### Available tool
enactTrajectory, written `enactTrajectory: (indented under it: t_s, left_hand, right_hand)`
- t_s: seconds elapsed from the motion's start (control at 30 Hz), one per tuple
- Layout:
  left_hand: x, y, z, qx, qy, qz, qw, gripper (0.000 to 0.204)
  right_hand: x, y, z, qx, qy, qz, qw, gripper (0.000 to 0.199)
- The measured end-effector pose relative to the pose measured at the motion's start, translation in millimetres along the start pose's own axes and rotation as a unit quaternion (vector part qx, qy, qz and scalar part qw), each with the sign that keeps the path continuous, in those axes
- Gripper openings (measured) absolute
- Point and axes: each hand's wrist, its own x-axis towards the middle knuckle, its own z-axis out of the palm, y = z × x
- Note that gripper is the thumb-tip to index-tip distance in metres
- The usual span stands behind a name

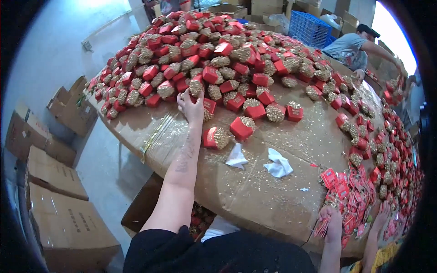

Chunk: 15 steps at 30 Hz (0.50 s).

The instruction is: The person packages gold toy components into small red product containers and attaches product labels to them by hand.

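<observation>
My left hand (191, 105) reaches to the front of a large heap of small red ornaments with bumpy gold tops (182, 43). Its fingers curl around one gold-topped ornament (196, 86) at the heap's edge. At the lower right, my right hand (331, 219) is closed on a bunch of red tags (321, 226). Beside it lies a pile of similar red tags (353, 200). Several loose ornaments sit in front of the heap, among them one lying tilted (242, 128) and another (215, 138) near my left forearm.
Two crumpled white tissues (278, 163) lie on the cardboard-covered table (259, 200), amid gold flakes. A co-worker's hand (382, 215) rests by the tags; another person (353, 49) works at the far right. Cartons (68, 214) line the left; a blue crate (309, 29) stands behind.
</observation>
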Motion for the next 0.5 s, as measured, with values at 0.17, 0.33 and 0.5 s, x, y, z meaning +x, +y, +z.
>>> enactTrajectory:
  t_s: [0.17,0.33,0.5]
  left_hand:
    - [-45.8,58.7,49.1,0.010,-0.055,0.014,0.998,0.059]
    - [-100.1,130.9,117.4,-0.016,-0.149,0.005,0.989,0.057]
    - [-153.1,204.2,180.9,0.013,-0.170,0.041,0.984,0.058]
  right_hand:
    - [-14.1,10.0,-9.5,0.046,0.011,-0.008,0.999,0.022]
    - [-34.6,1.0,-11.1,0.059,0.067,0.016,0.996,0.027]
    - [-51.2,10.2,-17.4,0.005,0.148,0.061,0.987,0.030]
